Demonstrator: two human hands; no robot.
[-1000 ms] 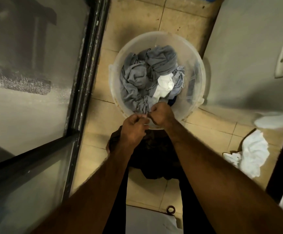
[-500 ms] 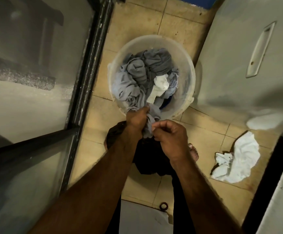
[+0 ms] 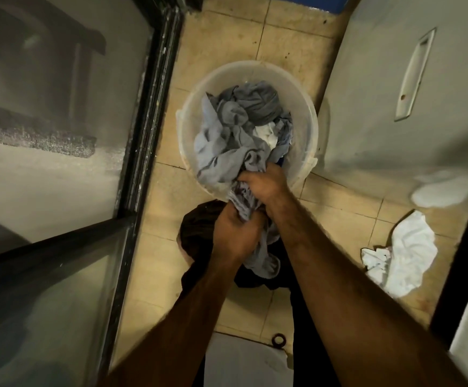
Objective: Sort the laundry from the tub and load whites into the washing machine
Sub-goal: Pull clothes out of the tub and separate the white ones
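Left hand (image 3: 234, 236), right hand (image 3: 263, 182): fingers clamped on grey garment (image 3: 242, 201), half out over tub (image 3: 244, 69) near rim, centre frame. Tub mostly greys, one white piece (image 3: 266, 134) inside. White pile (image 3: 403, 261) on floor lower right, dark pile (image 3: 196, 233) under hands. Sorting midway; loading likely not begun.

Both bare arms reach forward and down, closing in on each other. The left forearm (image 3: 171, 317) comes in from about seven o'clock and the right forearm (image 3: 353, 275) from about five o'clock. The left hand (image 3: 234, 236) is a tight fist, knuckles up, bunched round a grey cloth (image 3: 240, 201). The right hand (image 3: 266, 185) sits just beyond it, at about one o'clock from the left, with its back turned up and its fingers curled down into the same cloth. The two hands are close together, the right ahead of the left. Both wrists look fairly straight.
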